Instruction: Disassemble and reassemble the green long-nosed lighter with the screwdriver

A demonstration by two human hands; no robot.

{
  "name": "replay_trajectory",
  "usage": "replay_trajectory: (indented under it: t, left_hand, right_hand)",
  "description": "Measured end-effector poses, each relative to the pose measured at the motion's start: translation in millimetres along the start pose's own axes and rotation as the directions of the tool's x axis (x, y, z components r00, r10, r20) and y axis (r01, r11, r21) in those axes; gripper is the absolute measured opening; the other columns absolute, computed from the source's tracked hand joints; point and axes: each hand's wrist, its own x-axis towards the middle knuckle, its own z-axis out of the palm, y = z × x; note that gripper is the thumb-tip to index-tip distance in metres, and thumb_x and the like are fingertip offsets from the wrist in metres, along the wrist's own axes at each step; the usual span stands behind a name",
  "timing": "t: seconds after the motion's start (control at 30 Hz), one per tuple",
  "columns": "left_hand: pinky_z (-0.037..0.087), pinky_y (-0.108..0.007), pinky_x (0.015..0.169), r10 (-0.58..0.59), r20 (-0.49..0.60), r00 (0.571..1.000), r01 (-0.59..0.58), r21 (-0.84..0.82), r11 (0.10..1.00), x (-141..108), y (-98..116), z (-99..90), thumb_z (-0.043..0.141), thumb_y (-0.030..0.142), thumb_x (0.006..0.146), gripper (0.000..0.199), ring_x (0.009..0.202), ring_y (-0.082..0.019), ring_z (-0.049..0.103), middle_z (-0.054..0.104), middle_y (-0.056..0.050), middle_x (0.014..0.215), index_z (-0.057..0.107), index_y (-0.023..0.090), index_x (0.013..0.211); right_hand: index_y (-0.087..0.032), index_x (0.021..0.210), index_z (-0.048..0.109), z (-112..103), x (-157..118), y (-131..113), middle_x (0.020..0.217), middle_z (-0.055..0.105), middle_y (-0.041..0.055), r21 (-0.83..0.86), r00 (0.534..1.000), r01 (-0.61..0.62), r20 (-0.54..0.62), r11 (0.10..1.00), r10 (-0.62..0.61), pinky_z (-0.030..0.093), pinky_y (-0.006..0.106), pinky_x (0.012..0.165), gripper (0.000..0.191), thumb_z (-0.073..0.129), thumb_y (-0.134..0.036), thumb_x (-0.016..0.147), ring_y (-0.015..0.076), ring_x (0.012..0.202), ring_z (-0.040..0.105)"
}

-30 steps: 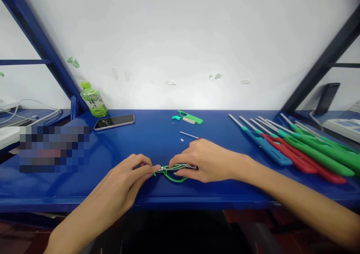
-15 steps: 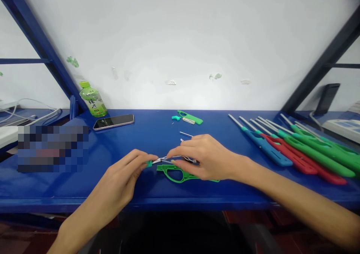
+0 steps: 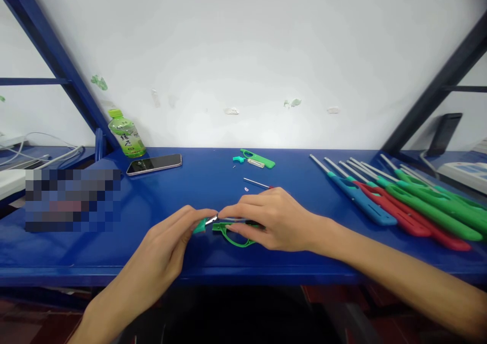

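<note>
Pinched in my left hand (image 3: 171,237) is a teal plastic collar (image 3: 200,226) with a short metal piece (image 3: 211,219) sticking out to the right. My right hand (image 3: 266,219) meets it there, its index fingertip at the end of the metal. Its fingers are closed around a thin wire (image 3: 233,219); the rest of the wire is hidden under the palm. Below my right hand lies an opened green lighter handle half (image 3: 238,243) with a trigger loop, partly covered. Behind it are a thin metal shaft with a red end (image 3: 256,182) and a tiny white part (image 3: 246,189).
Farther back lie another green handle half (image 3: 264,161), a clear fuel tank (image 3: 255,163) and a teal trigger (image 3: 238,159). Several long-necked lighters, including a blue one (image 3: 361,199), lie at right. A phone (image 3: 154,165) and a green bottle (image 3: 127,136) stand back left.
My right hand has shifted slightly left and down, its index fingertip reaching the metal piece. The wires show less, and the red end of the shaft has come into view.
</note>
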Motion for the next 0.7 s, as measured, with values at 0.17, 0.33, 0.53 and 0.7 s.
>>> replay_trajectory:
  t: [0.17, 0.33, 0.53, 0.7]
  left_hand:
    - [0.049, -0.022, 0.082, 0.006, 0.010, 1.000, -0.006, -0.009, 1.000, -0.7, 0.0, 0.5, 0.035, 0.020, 0.119, 0.038, 0.093, -0.011, 0.067, 0.069, 0.004, 0.109, 0.055, 0.037, 0.146]
    - [0.050, -0.022, 0.087, 0.001, 0.014, 1.000, -0.001, -0.011, 1.000, 0.1, 0.0, 1.5, 0.035, 0.021, 0.120, 0.037, 0.100, -0.012, 0.068, 0.069, 0.002, 0.115, 0.056, 0.036, 0.146]
    - [0.050, -0.020, 0.088, 0.025, -0.018, 1.000, -0.025, -0.001, 1.000, 3.1, 0.5, 0.5, 0.038, 0.021, 0.119, 0.036, 0.101, -0.011, 0.067, 0.068, 0.003, 0.119, 0.058, 0.036, 0.145]
    - [0.052, -0.021, 0.091, 0.047, -0.086, 0.995, -0.043, 0.051, 0.998, 8.3, 3.0, 0.5, 0.050, 0.028, 0.118, 0.028, 0.105, -0.013, 0.070, 0.066, 0.000, 0.122, 0.063, 0.034, 0.142]
  right_hand:
    - [-0.019, 0.126, 0.079, 1.5, -0.3, 1.5, 0.091, 0.077, -0.0008, 0.017, 0.999, 0.019, -0.043, 1.000, -0.018, 0.037, 0.028, 0.056, 0.026, 0.058, -0.029, 0.114, 0.0107, 0.066, 0.063]
    - [-0.019, 0.127, 0.080, 1.1, -1.0, 2.5, 0.090, 0.076, -0.0005, 0.031, 0.999, 0.017, -0.029, 0.999, -0.016, 0.036, 0.027, 0.056, 0.027, 0.058, -0.028, 0.113, 0.0102, 0.063, 0.060]
    - [-0.019, 0.129, 0.078, -1.5, -1.0, 1.3, 0.096, 0.079, 0.0006, 0.056, 0.999, -0.037, 0.017, 0.998, 0.036, 0.036, 0.027, 0.058, 0.026, 0.060, -0.027, 0.112, 0.0112, 0.070, 0.065]
    - [-0.018, 0.135, 0.072, -0.6, -1.4, 1.4, 0.097, 0.080, 0.0007, 0.065, 0.996, -0.091, 0.030, 0.994, 0.089, 0.039, 0.026, 0.061, 0.028, 0.063, -0.024, 0.110, 0.0123, 0.074, 0.068]
